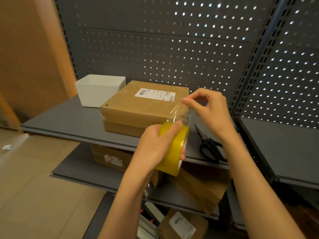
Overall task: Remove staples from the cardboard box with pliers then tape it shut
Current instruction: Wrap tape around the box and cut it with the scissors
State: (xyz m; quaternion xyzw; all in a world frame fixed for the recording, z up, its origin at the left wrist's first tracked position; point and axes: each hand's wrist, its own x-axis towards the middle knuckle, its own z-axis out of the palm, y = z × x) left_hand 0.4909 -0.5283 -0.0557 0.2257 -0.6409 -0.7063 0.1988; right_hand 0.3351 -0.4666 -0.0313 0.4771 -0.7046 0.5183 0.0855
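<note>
Cardboard box [145, 107] sits mid-frame on grey shelf [69, 118], lid closed. Left hand [155, 149] clamps tape roll [174, 150] low, as anchor; right hand [210, 109] pinches the free tape end above the box's right edge, keeping the strip taut. Scissors [210, 145] lie right, probably for cutting.

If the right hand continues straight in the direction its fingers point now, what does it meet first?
The right hand pinches the pulled tape end, fingers pointing left over the cardboard box. It would probably pass just above the box top toward the shipping label; depth is unclear.
</note>
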